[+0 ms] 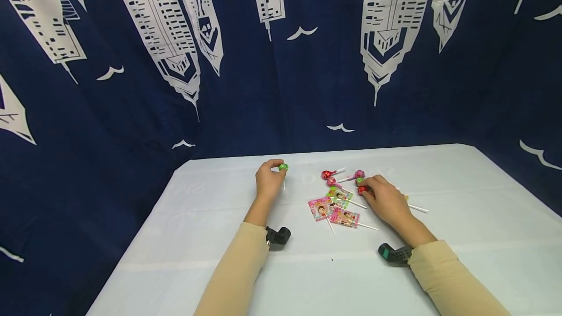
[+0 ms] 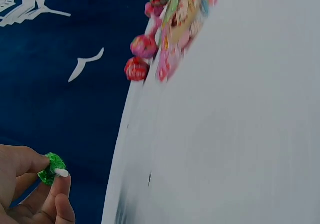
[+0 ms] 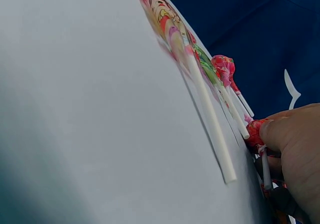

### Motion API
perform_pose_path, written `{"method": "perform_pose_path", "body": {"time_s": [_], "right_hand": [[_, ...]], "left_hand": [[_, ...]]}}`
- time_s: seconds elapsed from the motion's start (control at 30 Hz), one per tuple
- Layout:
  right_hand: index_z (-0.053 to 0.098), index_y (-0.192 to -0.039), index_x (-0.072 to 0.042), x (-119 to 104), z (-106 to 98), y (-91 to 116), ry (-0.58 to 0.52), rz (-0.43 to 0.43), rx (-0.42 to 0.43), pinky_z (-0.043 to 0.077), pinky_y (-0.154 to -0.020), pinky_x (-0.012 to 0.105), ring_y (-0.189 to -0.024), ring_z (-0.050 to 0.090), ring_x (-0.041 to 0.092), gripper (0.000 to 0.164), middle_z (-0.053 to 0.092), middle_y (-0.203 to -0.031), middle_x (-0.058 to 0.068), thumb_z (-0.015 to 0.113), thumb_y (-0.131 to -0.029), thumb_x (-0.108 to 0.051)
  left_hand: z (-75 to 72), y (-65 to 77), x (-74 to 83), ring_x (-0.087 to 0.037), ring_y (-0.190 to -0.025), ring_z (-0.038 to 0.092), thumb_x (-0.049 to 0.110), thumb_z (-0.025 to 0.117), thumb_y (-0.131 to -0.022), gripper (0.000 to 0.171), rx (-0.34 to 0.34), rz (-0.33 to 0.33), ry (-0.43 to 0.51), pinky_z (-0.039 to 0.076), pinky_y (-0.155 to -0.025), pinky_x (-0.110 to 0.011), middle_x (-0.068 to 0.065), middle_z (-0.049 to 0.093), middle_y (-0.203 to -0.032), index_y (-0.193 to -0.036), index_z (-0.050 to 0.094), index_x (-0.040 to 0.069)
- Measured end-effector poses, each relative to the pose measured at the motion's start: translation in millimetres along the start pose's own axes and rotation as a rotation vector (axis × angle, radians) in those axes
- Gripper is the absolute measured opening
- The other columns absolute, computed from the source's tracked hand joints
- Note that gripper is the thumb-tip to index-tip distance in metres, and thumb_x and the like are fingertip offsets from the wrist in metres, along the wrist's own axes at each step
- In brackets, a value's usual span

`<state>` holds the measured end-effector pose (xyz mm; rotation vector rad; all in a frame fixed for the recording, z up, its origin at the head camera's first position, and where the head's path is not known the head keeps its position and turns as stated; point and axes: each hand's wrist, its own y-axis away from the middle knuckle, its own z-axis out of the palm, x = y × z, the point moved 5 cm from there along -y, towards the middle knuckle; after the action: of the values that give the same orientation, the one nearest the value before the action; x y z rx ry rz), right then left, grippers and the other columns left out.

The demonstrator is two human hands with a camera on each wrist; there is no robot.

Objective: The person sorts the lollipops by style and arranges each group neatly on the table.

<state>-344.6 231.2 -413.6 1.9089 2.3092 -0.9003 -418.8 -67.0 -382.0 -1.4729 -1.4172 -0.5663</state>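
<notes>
Raised at the table's far side, my left hand [image 1: 269, 182] pinches a green-wrapped lollipop [image 1: 283, 166] by its round head between thumb and fingers. Its white stick points down, and in the left wrist view the stick's end [image 2: 62, 173] faces the camera. My right hand [image 1: 388, 204] is low over the table on the right, thumb and fingers pinching the head of a red lollipop [image 3: 254, 134]. Just beyond those fingertips lies another green lollipop [image 1: 359, 180]. A pink lollipop [image 1: 359, 173] is behind it. Part of a lollipop's white stick [image 1: 418, 208] shows beyond the right hand, its head mostly hidden.
Between the hands lie a red lollipop [image 1: 326, 174], a pink lollipop [image 1: 331, 182] and flat-wrapped lollipops in green [image 1: 339, 194] and pink [image 1: 344, 217] packets, partly overlapping. They rest on a white-covered table [image 1: 184, 247]. Behind it hangs a dark blue curtain [image 1: 281, 91] with white buildings.
</notes>
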Motion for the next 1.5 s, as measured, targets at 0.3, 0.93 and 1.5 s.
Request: {"method": "perform_pose_path", "body": {"time_s": [0.3,0.93,1.5], "right_hand": [[0.068,-0.114,-0.002,1,0,1,0.0,-0.008,0.009,0.053,-0.077,0.052,-0.085,0.064,0.029,0.023,0.064,-0.109,0.018,0.068,-0.092,-0.01],[0.069,-0.114,-0.004,0,-4,-2,0.009,-0.012,0.023,0.051,-0.07,0.049,-0.078,0.061,0.025,0.023,0.065,-0.107,0.017,0.068,-0.092,-0.01],[0.07,-0.113,-0.005,0,1,-1,-0.013,-0.043,0.034,0.052,-0.072,0.051,-0.083,0.064,0.027,0.021,0.065,-0.107,0.016,0.068,-0.093,-0.01]], "left_hand": [[-30.0,-4.0,-24.6,-0.025,-0.089,0.071,0.002,0.068,-0.086,0.025,0.016,-0.013,-0.057,0.054,-0.07,-0.027,-0.012,0.069,-0.11,-0.11,0.075,0.005],[-75.8,-12.5,-53.1,-0.032,-0.095,0.068,0.002,0.066,-0.087,0.025,0.098,-0.045,-0.145,0.054,-0.082,-0.042,-0.018,0.067,-0.114,-0.111,0.073,0.004],[-85.6,-10.8,-77.6,-0.035,-0.112,0.066,0.002,0.065,-0.086,0.028,0.089,-0.132,-0.18,0.05,-0.098,-0.046,-0.018,0.071,-0.12,-0.113,0.073,0.005]]}}
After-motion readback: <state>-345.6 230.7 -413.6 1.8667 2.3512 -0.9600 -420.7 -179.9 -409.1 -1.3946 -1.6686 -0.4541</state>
